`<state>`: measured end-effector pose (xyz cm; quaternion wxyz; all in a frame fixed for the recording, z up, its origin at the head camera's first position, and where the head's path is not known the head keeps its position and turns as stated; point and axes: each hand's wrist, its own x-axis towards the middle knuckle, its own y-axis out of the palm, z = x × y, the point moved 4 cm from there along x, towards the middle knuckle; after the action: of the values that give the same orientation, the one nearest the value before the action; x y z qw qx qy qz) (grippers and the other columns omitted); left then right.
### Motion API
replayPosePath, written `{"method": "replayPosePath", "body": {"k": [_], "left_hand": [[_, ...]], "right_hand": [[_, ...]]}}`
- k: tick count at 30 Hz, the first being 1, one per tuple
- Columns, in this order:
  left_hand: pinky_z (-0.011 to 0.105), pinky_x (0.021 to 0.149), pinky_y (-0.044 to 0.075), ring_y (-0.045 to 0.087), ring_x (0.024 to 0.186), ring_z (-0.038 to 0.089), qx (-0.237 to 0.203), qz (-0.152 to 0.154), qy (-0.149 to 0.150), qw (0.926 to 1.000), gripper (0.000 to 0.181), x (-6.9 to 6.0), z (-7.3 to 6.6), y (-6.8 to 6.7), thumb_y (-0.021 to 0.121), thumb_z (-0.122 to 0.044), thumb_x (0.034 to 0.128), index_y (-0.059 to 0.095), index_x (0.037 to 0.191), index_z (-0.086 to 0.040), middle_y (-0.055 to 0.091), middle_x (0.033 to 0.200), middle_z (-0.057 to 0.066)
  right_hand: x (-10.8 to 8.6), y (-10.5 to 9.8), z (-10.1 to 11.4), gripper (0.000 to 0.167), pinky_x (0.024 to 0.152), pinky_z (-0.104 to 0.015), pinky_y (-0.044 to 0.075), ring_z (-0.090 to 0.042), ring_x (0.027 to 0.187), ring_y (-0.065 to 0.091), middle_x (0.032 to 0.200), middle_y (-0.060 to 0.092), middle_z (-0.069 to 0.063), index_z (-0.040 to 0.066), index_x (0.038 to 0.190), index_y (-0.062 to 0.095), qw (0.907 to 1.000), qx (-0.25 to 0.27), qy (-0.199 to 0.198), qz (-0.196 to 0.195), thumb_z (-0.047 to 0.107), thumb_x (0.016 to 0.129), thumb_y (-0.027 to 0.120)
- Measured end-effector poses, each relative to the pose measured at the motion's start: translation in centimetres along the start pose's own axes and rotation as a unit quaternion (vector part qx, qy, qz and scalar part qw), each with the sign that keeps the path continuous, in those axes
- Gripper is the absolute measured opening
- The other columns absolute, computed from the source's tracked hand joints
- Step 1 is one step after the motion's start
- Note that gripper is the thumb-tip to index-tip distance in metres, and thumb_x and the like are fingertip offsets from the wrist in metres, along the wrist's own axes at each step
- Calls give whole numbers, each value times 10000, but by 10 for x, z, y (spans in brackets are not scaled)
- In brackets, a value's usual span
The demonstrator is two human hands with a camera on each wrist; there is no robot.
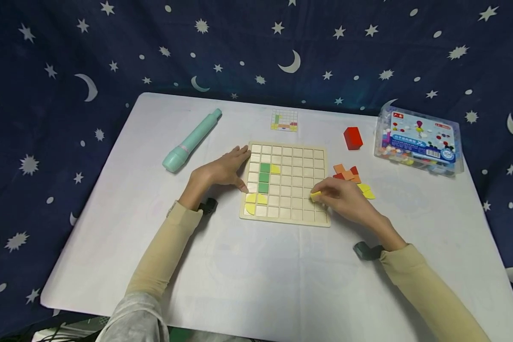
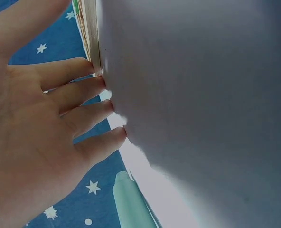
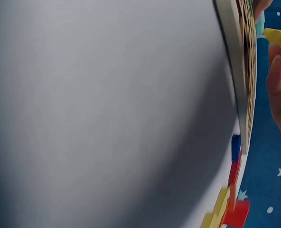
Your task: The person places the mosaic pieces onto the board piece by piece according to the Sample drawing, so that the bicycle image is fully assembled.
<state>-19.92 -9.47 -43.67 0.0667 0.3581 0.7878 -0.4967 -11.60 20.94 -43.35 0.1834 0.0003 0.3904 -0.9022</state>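
A wooden grid board (image 1: 290, 190) lies flat on the table. My left hand (image 1: 224, 168) rests at its left edge, fingers spread and thumb near the border; the left wrist view shows those fingers extended, with fingertips (image 2: 98, 83) by the board's side. Over the right part of the grid, my right hand (image 1: 344, 197) pinches a small yellow piece (image 1: 315, 196), held above the board in the right wrist view. Green squares (image 1: 263, 177) form a short column in the grid. Several yellow rounded pieces (image 1: 261, 199) sit at its lower left, and one more beside the top green square.
Right of the board lie orange and red pieces (image 1: 347, 175), yellow pieces (image 1: 367, 191) and a blue piece (image 3: 236, 147). A red block (image 1: 353, 138) and a clear plastic case (image 1: 423, 137) stand farther back. A pattern card (image 1: 284, 120) and a mint-green microphone-shaped object (image 1: 192, 140) lie behind.
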Motion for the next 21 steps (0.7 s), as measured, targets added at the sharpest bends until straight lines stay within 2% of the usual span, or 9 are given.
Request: {"method": "replayPosePath", "body": {"k": [9,21], "left_hand": [[471,1311,77,-38,1615,287,28,5,0,10000,1180,0,2,3,905,-295,785,143,1654,-58,19,1746,89],[457,1313,64,-47,1615,279,47,24,29,10000,1183,1,1,0,899,-312,791,131,1655,-57,9,1745,92]], "right_hand": [[11,18,20,159,876,-362,560,-197,909,636,1058,734,-17,152,1085,781,9995,181,-186,205,123,930,757],[22,41,48,149,837,-334,551,-161,843,640,899,719,41,178,1076,772,9963,352,-402,671,132,940,733]]}}
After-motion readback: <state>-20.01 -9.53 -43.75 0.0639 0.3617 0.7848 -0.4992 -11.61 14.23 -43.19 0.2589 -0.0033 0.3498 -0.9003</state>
